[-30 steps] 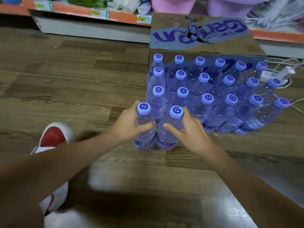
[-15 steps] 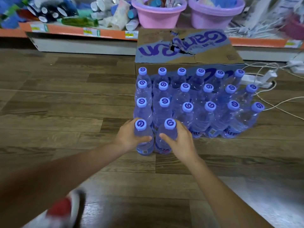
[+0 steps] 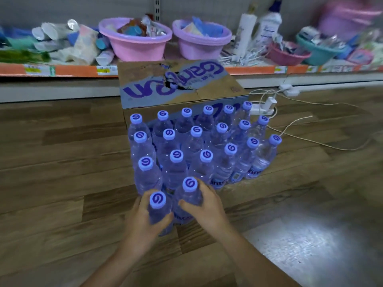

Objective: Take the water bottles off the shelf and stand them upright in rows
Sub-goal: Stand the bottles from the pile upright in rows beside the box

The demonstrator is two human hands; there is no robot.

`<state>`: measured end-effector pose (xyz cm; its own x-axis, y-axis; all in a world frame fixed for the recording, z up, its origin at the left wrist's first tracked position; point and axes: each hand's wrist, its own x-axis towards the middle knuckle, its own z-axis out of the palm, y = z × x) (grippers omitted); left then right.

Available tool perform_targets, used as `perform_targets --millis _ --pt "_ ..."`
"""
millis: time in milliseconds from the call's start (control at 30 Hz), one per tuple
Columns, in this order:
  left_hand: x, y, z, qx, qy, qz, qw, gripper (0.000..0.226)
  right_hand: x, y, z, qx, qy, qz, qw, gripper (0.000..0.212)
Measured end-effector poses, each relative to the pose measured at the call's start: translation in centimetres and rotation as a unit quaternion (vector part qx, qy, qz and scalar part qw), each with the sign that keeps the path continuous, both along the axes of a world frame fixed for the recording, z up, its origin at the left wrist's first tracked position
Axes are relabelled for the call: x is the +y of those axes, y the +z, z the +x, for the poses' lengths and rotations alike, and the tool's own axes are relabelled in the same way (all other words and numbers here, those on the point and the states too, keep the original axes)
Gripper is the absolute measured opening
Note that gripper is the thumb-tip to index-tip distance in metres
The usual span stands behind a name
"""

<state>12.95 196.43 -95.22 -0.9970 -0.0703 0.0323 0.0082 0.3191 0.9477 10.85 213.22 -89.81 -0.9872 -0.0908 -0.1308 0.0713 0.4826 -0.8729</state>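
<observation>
Wooden floor (image 3: 62,183) under me, cardboard box (image 3: 178,88) ahead, and against its front face stands the block of bottles (image 3: 196,146), caps up, in rows. At the block's near left corner I'm starting a fresh row. My left hand (image 3: 143,220) wraps one bottle (image 3: 158,208), my right hand (image 3: 207,206) wraps its neighbour (image 3: 189,193); both bottles are upright, long axis vertical, just beside each other. Forearms reach straight forward, left hand a touch nearer me. I reckon they need nudging back snug against the row behind.

Left hand (image 3: 143,220) gripping bottle (image 3: 158,212), right hand (image 3: 204,206) gripping neighbouring bottle (image 3: 189,195)
</observation>
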Motion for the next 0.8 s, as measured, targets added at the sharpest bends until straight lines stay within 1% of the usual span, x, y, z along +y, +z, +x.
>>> perform_targets --millis 33,100,200,233,367,433,533,600,667,800 --pt "-0.2 -0.3 0.0 -0.007 -0.003 0.008 1.000 0.049 0.2 0.4 -0.1 -0.010 0.011 0.007 1.000 0.046" --pt "-0.3 -0.5 -0.2 -0.013 -0.012 0.005 1.000 0.053 0.8 0.8 -0.1 -0.030 0.057 0.029 0.997 0.051" --pt "-0.6 -0.9 -0.7 -0.049 -0.031 -0.037 0.998 0.074 2.1 1.0 0.1 -0.056 0.105 0.062 0.991 0.060" --pt "-0.7 -0.9 -0.8 -0.063 -0.029 -0.046 0.997 0.075 2.4 1.0 0.0 -0.057 0.106 0.071 0.990 0.060" --pt "-0.6 -0.6 -0.6 -0.068 -0.027 -0.038 0.997 0.075 1.8 0.4 -0.4 -0.040 0.098 0.078 0.991 0.061" --pt "-0.8 -0.5 -0.5 -0.045 -0.031 -0.021 0.998 0.077 1.9 -0.2 -0.3 -0.033 0.108 0.078 0.991 0.058" --pt "-0.5 -0.4 0.0 0.000 -0.012 -0.013 1.000 0.061 2.8 -1.1 -0.6 -0.018 0.114 0.077 0.990 0.056" --pt "0.2 0.4 0.3 0.003 -0.004 -0.004 1.000 0.059 3.2 -1.0 -1.2 -0.007 0.134 0.077 0.988 0.059" --pt "0.5 1.4 0.5 -0.014 -0.005 -0.001 1.000 0.063 3.3 -0.6 -1.6 0.003 0.173 0.087 0.981 0.058" --pt "0.5 3.3 1.2 -0.081 -0.004 -0.073 0.994 0.070 3.9 0.1 -1.9 0.016 0.217 0.128 0.968 0.065"
